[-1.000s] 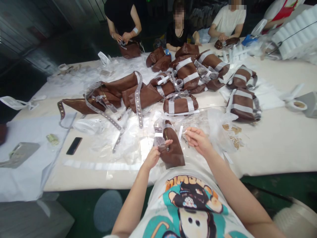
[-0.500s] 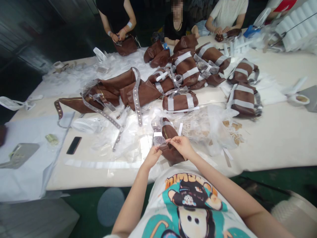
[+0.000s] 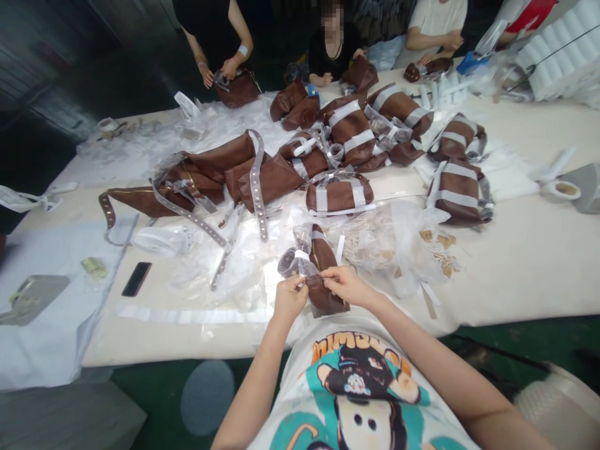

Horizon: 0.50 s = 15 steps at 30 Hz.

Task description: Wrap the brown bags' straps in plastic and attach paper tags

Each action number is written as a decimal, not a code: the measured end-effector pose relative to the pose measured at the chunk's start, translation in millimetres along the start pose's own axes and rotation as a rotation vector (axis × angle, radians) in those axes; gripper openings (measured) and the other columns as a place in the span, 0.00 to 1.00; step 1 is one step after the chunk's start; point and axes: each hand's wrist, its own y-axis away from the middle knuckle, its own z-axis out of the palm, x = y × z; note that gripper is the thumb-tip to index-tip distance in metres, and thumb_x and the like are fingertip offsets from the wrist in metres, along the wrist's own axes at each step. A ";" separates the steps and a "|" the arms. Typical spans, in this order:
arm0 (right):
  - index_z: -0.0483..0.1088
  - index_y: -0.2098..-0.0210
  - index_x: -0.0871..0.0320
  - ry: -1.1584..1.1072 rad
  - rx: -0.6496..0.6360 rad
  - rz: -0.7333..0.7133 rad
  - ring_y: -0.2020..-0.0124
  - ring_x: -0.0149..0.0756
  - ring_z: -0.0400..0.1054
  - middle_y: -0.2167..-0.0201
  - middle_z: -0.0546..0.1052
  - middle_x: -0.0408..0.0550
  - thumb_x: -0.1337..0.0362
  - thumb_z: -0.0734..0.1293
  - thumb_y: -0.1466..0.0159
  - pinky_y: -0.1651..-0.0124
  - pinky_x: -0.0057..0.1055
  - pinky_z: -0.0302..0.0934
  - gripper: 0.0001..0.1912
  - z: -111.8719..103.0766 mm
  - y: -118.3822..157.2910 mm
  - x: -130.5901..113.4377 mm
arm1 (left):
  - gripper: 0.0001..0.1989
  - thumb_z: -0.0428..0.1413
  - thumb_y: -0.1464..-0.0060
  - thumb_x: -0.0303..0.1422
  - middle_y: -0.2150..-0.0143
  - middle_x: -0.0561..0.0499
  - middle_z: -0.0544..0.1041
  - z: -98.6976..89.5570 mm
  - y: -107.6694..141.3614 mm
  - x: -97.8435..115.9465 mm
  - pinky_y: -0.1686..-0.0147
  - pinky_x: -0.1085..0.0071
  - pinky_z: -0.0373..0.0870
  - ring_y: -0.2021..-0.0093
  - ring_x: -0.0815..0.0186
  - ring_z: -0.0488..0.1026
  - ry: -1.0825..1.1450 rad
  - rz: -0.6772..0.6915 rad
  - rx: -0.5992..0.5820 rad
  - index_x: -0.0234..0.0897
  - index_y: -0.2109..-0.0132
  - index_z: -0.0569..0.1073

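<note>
A brown bag (image 3: pixel 329 302) with a gold zipper lies at the table's near edge, in front of my body. Clear plastic wrap (image 3: pixel 307 267), gathered by a white band (image 3: pixel 301 254), covers a strap part on the bag's left side. My left hand (image 3: pixel 291 295) pinches the lower edge of this wrap, fingers closed. From the other side, my right hand (image 3: pixel 347 286) is closed in a pinch over the bag beside the zipper; what its fingertips hold is too small to make out. Both hands' fingertips are close together above the bag.
Several brown bags with pale bands (image 3: pixel 340 195) lie beyond my hands. Unwrapped bags with studded straps (image 3: pixel 259 187) spread to the left, near a phone (image 3: pixel 137 279) and a white fan (image 3: pixel 162 239). A plastic bag of tags (image 3: pixel 398 240) lies right. Co-workers handle bags across the table.
My hands have drawn slightly lower and a little apart, and the bag has turned more upright. A coiled strap now shows left of the white band. Across the table, co-workers' hands have shifted.
</note>
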 end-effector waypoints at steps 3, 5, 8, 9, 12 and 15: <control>0.75 0.46 0.55 0.114 0.040 0.071 0.74 0.35 0.71 0.69 0.81 0.44 0.71 0.64 0.41 0.67 0.31 0.61 0.23 -7.7 8.3 -6.1 | 0.06 0.60 0.57 0.27 0.72 0.52 0.79 -2.5 3.4 7.3 0.65 0.66 0.74 0.74 0.64 0.73 -0.080 0.093 0.075 0.42 0.70 0.81; 0.77 0.50 0.54 0.250 0.056 0.076 0.70 0.38 0.73 0.67 0.81 0.45 0.72 0.65 0.42 0.63 0.32 0.62 0.21 -15.5 17.0 -12.7 | 0.06 0.60 0.55 0.28 0.69 0.52 0.80 -2.1 6.5 10.6 0.72 0.70 0.71 0.75 0.66 0.73 -0.140 0.148 0.153 0.41 0.67 0.80; 0.80 0.58 0.52 0.246 0.028 0.090 0.65 0.41 0.74 0.67 0.82 0.45 0.71 0.66 0.41 0.58 0.35 0.62 0.15 -23.8 31.3 -18.1 | 0.03 0.60 0.52 0.29 0.69 0.52 0.78 3.1 11.2 13.0 0.74 0.73 0.70 0.72 0.66 0.74 -0.168 0.171 0.208 0.41 0.68 0.76; 0.79 0.56 0.52 0.175 0.024 0.101 0.64 0.41 0.74 0.67 0.81 0.45 0.70 0.66 0.41 0.58 0.35 0.62 0.15 -24.8 35.4 -17.2 | 0.01 0.59 0.50 0.29 0.70 0.53 0.77 6.2 12.6 13.6 0.74 0.74 0.70 0.71 0.66 0.74 -0.150 0.155 0.196 0.41 0.68 0.74; 0.77 0.51 0.54 -0.106 0.034 0.145 0.67 0.38 0.72 0.70 0.79 0.44 0.63 0.70 0.40 0.60 0.34 0.62 0.17 -24.1 43.3 -6.5 | 0.04 0.55 0.42 0.34 0.72 0.53 0.77 17.4 16.5 16.1 0.76 0.75 0.68 0.74 0.68 0.73 0.016 0.047 0.130 0.40 0.65 0.70; 0.78 0.61 0.56 -0.426 0.024 0.215 0.70 0.35 0.69 0.71 0.78 0.45 0.55 0.75 0.43 0.63 0.31 0.61 0.14 -20.4 45.6 7.6 | 0.08 0.52 0.37 0.39 0.66 0.51 0.79 23.5 20.1 19.9 0.80 0.77 0.64 0.74 0.69 0.74 0.197 -0.010 0.139 0.40 0.62 0.66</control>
